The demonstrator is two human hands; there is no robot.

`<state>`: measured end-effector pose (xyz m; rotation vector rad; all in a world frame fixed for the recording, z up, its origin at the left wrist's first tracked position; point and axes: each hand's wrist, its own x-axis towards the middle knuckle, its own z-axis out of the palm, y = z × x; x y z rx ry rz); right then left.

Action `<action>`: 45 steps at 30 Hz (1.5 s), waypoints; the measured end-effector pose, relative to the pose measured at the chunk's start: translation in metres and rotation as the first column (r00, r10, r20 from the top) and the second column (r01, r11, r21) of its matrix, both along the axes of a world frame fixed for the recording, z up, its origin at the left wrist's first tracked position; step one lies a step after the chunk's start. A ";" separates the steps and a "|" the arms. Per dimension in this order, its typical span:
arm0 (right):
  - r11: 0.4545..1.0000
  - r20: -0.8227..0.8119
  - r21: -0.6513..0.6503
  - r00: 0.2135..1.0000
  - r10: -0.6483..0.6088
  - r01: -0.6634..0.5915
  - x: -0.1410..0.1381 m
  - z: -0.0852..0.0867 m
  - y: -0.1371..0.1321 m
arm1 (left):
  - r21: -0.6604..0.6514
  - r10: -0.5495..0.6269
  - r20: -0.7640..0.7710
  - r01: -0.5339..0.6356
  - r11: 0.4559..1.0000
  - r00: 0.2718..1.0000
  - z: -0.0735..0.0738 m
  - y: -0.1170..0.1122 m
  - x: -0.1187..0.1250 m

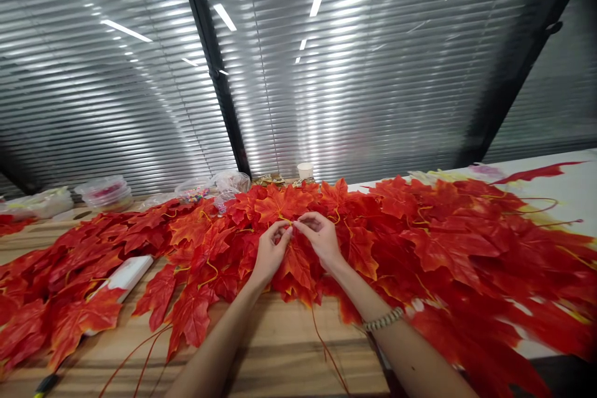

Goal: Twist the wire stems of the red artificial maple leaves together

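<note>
My left hand [271,252] and my right hand [321,240] meet at the middle of a heap of red artificial maple leaves. Both are closed in a pinch, fingertips almost touching, around the thin yellow stem [285,220] of a leaf. One orange-red maple leaf [282,200] spreads just behind the fingertips, and another maple leaf [298,266] hangs below them, between my wrists. The exact grip is too small to make out. A thin red-brown cord [321,341] trails down over the wooden tabletop [280,348] between my forearms.
More maple leaves [448,242] cover the table to both sides. A white box-like object [125,275] lies partly under leaves at left. Behind stand clear plastic tubs [105,193], plastic bags [231,182] and a white cup [305,170]. Window blinds [364,74] rise beyond.
</note>
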<state>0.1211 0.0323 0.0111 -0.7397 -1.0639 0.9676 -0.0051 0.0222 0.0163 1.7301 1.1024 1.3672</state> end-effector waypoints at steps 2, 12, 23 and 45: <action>1.000 0.002 -0.002 1.000 0.005 -0.005 0.000 -0.001 0.000 | 0.003 -0.008 -0.008 0.009 1.000 1.000 0.001 0.000 -0.001; 0.994 -0.064 -0.068 0.995 0.077 -0.082 0.000 -0.003 0.003 | -0.084 -0.026 0.129 0.037 0.996 0.991 0.004 -0.004 0.003; 0.991 -0.052 -0.073 0.993 0.109 -0.113 -0.004 -0.004 0.000 | -0.211 0.020 0.331 0.054 0.976 0.943 0.004 0.000 0.005; 0.998 0.287 0.043 0.958 0.027 -0.041 -0.001 0.010 -0.013 | -0.274 0.145 0.498 -0.004 0.962 0.855 0.006 0.017 -0.017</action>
